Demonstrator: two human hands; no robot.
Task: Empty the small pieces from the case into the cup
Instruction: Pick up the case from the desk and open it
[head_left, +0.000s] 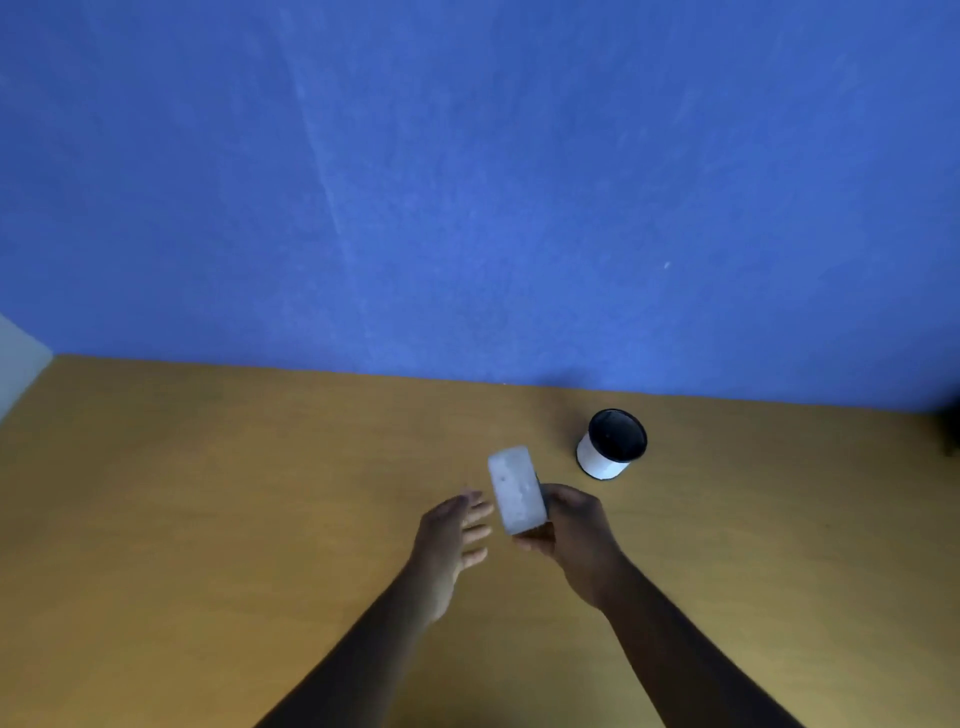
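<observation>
The right hand (571, 530) is gripping a pale rectangular case (517, 489) above the yellow-brown wooden table (208, 519); the left hand (452, 540) is hovering open-fingered beside it, with the white black-lined cup (612, 443) standing far right.

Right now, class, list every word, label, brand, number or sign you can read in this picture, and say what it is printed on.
None can be read.
Case, held in the right hand: pale, blurred, no print legible.
Cup: white wall, dark rim, no lettering visible.
Table and wall: no writing or signs.
</observation>
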